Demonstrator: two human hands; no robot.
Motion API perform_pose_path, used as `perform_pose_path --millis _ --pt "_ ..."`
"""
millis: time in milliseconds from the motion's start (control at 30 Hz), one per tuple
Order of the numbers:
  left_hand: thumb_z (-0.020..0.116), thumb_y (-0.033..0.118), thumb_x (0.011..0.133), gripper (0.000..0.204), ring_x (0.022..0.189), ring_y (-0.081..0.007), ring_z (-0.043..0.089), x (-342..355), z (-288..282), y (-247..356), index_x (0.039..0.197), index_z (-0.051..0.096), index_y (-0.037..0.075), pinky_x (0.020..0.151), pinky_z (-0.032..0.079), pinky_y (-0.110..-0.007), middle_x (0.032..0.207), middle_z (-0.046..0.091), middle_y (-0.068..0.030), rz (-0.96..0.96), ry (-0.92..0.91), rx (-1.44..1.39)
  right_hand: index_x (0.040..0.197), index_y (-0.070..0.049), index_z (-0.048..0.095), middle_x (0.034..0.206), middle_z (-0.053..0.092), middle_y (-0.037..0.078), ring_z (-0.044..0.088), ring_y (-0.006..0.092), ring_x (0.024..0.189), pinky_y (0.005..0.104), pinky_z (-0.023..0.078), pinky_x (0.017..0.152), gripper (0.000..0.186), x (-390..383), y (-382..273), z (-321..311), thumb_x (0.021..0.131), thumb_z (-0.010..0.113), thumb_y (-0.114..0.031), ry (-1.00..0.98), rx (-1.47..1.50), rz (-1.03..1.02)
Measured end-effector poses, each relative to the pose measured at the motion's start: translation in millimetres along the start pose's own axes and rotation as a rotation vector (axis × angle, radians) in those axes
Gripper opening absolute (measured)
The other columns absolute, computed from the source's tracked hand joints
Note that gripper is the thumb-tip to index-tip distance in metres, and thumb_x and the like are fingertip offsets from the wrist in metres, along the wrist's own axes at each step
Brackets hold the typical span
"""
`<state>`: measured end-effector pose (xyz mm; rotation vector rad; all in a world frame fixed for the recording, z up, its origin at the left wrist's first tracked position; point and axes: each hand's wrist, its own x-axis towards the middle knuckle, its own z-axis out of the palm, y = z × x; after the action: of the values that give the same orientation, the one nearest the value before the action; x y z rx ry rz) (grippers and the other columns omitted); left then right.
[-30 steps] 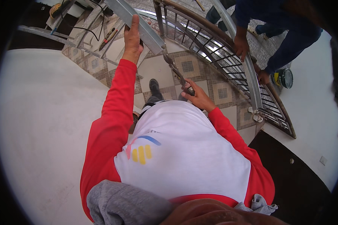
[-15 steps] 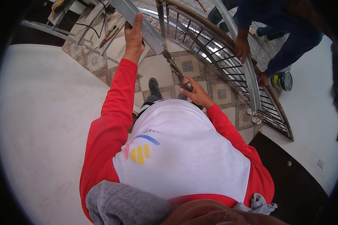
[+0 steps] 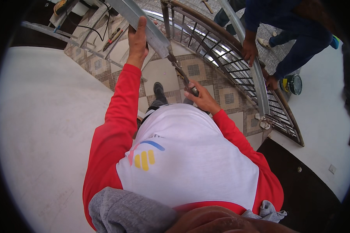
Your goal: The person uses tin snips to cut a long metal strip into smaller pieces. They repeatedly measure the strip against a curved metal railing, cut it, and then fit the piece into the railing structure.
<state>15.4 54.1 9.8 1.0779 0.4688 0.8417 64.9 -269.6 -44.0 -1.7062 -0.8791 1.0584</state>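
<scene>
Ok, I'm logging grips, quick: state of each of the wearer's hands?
Left hand: closed, holding the metal channel.
Right hand: closed, holding a plier-like tool.

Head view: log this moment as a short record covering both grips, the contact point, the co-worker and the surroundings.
Left grip: holds perforated metal channel
Right grip: holds snips-like hand tool
Contact: tool tip at channel's lower end; bite too small to tell
Co-worker's hand: at second metal channel, beside railing
Left side: red-handled pliers
Right side: dark bucket
</scene>
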Motion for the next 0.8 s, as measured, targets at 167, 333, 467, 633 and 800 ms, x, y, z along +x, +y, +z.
perform_pose_path --millis 167,333,467,633,800 --pt "0.079 0.055 0.085 0.068 0.096 -0.0242 0.072 -3.4 0.9 1.9 0.123 0.053 0.005 0.082 0.061 -0.037 0.101 0.07 -0.0124 0.003 -0.003 0.005 0.146 0.002 0.049 0.116 0.066 0.013 0.061 0.0216 0.11 0.0368 0.047 0.102 0.063 -2.3 -2.2 1.0 0.097 0.071 -0.029 0.021 -0.083 -0.037" --pt "0.077 0.058 0.086 0.069 0.099 -0.0249 0.072 -5.7 3.1 4.3 0.122 0.054 0.004 0.083 0.06 -0.038 0.104 0.071 -0.015 -0.008 -0.024 0.04 0.142 0.004 0.052 0.109 0.066 0.012 0.059 0.0187 0.101 0.0346 0.049 0.093 0.058 -5.7 -6.8 4.6 0.096 0.071 -0.028 0.05 -0.075 -0.034" --pt "0.074 0.065 0.085 0.075 0.105 -0.0263 0.07 -7.3 4.7 4.9 0.121 0.054 0.001 0.087 0.059 -0.039 0.109 0.069 -0.0175 -0.009 -0.022 0.075 0.135 0.005 0.055 0.101 0.065 0.011 0.059 0.0173 0.092 0.0334 0.051 0.085 0.052 -6.8 -9.0 5.8 0.096 0.072 -0.025 0.088 -0.079 -0.081" --pt "0.074 0.064 0.085 0.075 0.105 -0.027 0.071 -8.2 7.3 3.5 0.12 0.054 0.002 0.085 0.06 -0.04 0.108 0.069 -0.0161 0.0 0.001 0.054 0.128 0.004 0.058 0.093 0.065 0.011 0.059 0.0187 0.083 0.0329 0.051 0.08 0.045 -7.2 -9.0 10.4 0.094 0.073 -0.022 0.135 -0.101 -0.058" --pt "0.076 0.059 0.086 0.07 0.102 -0.0268 0.071 -8.5 7.4 -0.4 0.121 0.054 0.002 0.084 0.061 -0.04 0.108 0.069 -0.0163 -0.019 0.005 0.01 0.128 0.003 0.059 0.094 0.065 0.011 0.06 0.0205 0.085 0.0333 0.051 0.083 0.045 -6.4 -9.5 9.7 0.093 0.075 -0.022 0.143 -0.119 -0.054"
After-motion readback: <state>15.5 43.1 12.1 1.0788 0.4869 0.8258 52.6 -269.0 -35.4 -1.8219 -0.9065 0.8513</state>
